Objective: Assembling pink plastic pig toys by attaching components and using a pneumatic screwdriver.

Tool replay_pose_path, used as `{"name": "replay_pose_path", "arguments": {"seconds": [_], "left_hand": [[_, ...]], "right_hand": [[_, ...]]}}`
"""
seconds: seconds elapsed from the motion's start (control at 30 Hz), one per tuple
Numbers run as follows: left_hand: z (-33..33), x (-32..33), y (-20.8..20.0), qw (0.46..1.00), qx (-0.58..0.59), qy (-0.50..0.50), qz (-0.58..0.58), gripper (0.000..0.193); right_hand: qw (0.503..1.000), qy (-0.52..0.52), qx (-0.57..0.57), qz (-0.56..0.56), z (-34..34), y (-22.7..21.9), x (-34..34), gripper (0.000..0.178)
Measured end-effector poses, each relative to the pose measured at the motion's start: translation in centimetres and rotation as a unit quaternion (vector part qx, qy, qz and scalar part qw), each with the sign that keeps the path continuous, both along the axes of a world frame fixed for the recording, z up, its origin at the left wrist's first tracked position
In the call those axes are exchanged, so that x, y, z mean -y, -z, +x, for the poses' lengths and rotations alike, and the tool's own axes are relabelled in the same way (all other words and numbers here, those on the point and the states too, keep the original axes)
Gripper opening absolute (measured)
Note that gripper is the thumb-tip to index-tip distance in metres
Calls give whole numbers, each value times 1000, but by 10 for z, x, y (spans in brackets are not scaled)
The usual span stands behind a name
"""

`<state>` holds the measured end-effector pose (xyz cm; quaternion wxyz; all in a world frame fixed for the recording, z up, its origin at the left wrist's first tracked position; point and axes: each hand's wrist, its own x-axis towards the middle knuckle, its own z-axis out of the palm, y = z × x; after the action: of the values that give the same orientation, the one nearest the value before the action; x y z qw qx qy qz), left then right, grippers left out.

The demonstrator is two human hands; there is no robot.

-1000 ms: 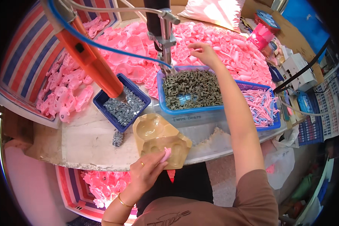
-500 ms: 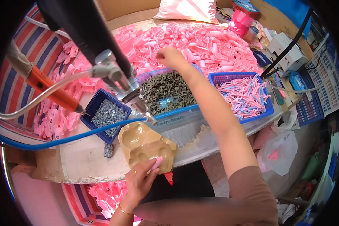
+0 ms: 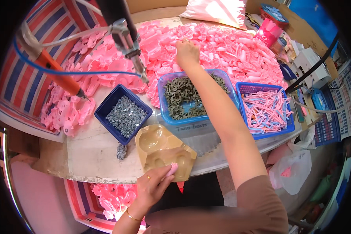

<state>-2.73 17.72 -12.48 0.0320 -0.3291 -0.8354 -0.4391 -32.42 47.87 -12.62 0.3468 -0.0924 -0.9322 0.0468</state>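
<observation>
My left hand (image 3: 154, 187) pinches a small pink plastic part (image 3: 172, 169) between thumb and fingers, over the near edge of a tan moulded holder (image 3: 168, 151) with rounded hollows. My right arm stretches across a clear blue-rimmed tub (image 3: 169, 119) of dark olive-grey metal pieces. Beyond that tub, my right hand (image 3: 188, 54) is at a wide heap of pink plastic parts (image 3: 226, 50), with its fingers curled inward. Whatever it may hold is hidden from view.
A navy tray (image 3: 113, 95) of small metal screws lies left of the tub; a blue basket (image 3: 243, 97) of pink and blue strips lies right. A metal-tipped power driver (image 3: 128, 46) and an orange tool (image 3: 58, 74) hang above. Beside the bench, a clear bag (image 3: 290, 171) hangs.
My right hand has reached a little farther and leftward relative to the tub, down to the heap. The hanging driver has swung up and away from the tan holder. My left hand keeps its pinch.
</observation>
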Motion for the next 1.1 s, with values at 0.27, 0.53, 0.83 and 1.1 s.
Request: {"name": "replay_pose_path", "arguments": {"seconds": [0.27, 0.53, 0.83, 1.1], "left_hand": [[-4, -4, 1, 999, -18, 9, 25, 32], [-2, -4, 2, 999, -21, 15, 30, 31], [0, -5, 1, 998, -53, 27, 34, 32], [6, -4, 2, 989, -140, 52, 12, 35]], "right_hand": [[932, -270, 234, -55, -2, -13, 54, 32], [940, -273, 181, -91, -102, 92, 39, 30], [927, -340, 60, 143, -101, 102, 34, 22], [962, -205, 175, 31, -49, 21, 42, 24]]}}
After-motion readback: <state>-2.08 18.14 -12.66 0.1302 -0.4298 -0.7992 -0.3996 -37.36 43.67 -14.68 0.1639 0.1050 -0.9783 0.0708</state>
